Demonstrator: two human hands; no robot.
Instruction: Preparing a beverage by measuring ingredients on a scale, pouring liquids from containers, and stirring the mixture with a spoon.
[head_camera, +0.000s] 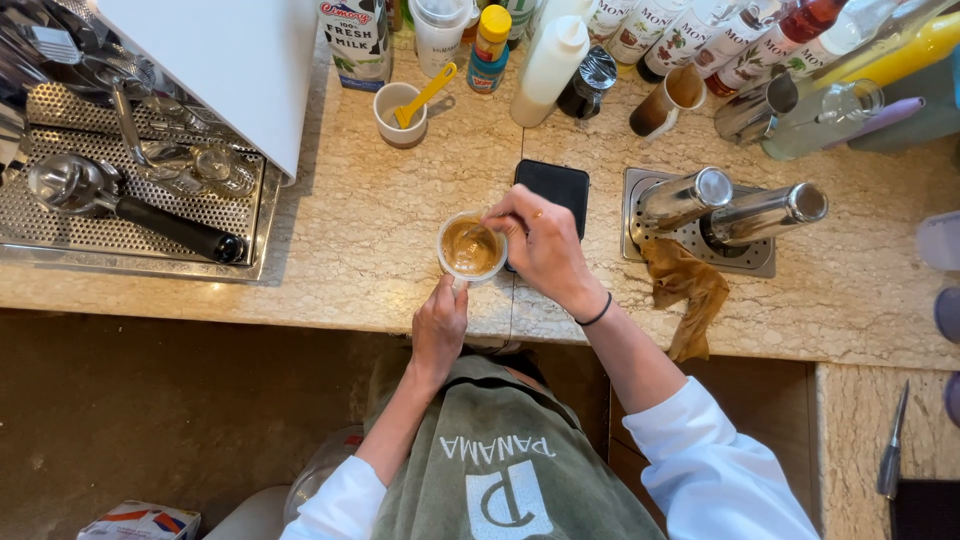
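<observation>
Nearest the camera, a green apron (500, 470) and white sleeves (715, 470) fill the lower middle of the head view. Both forearms reach up from there to the front edge of the beige stone worktop (350, 250).

The left hand (438, 330) grips the near side of a small white cup (471, 247), its fingers closed on the cup's handle side. The cup stands on the worktop close to the front edge and holds a brown, foamy liquid. The right hand (545, 245), with a thin black band on its wrist, sits over the cup's right rim. Its fingers (497, 215) are pinched together above the liquid; whether they hold something thin cannot be told.

Just behind the right hand lies a flat black square (552, 185). To the right, two steel pitchers (735, 205) lie tipped on a metal drain grid, with a crumpled brown cloth (690, 290) draped from the grid over the worktop edge. To the left, the drip tray of an espresso machine (140, 215) carries a portafilter with a black handle (110, 205).

Farther back stand a white cup with a yellow spoon (405, 110), a milk carton (357, 40), a white squeeze bottle (550, 70) and a row of syrup bottles (700, 40).
</observation>
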